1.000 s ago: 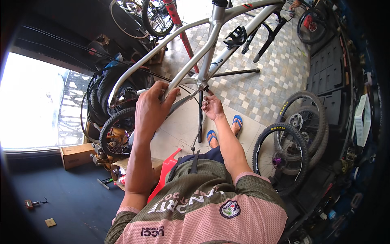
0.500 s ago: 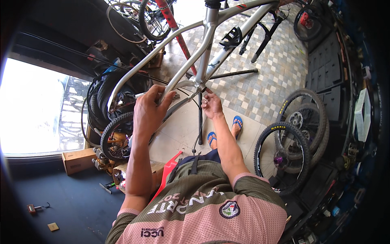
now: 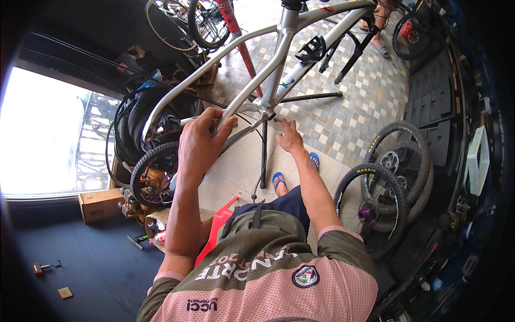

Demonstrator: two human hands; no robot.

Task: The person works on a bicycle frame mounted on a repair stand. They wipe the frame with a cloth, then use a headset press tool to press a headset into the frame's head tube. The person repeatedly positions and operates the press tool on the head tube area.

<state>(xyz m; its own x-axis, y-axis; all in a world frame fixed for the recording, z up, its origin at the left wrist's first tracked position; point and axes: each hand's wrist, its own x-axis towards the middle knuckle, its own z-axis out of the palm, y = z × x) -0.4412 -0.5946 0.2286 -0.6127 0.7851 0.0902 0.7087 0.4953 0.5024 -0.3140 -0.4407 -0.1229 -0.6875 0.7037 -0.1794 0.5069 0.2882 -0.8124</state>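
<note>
A bare silver bicycle frame (image 3: pixel 278 64) is held up in front of me, with a black bottle cage (image 3: pixel 312 49) on its down tube. My left hand (image 3: pixel 201 140) is closed round one of the rear stay tubes, left of the bottom bracket. Just right of the bottom bracket shell (image 3: pixel 267 114), my right hand (image 3: pixel 290 137) has loosely bent fingers held apart. Its fingertips are close to the shell's open end and look dark; whether they touch it I cannot tell. Nothing shows in that hand.
A red stand post (image 3: pixel 236 40) rises behind the frame, with black legs (image 3: pixel 311 98) spreading over the floor. Wheels (image 3: pixel 370 209) lean at right beside dark cabinets. Tyres and a cardboard box (image 3: pixel 101 205) are at left. Another person's leg (image 3: pixel 380 24) shows at far right.
My right hand has shifted slightly right and down from the bottom bracket shell, and its fingers have spread. My left hand keeps its grip. Another person's legs have come into view at the top right.
</note>
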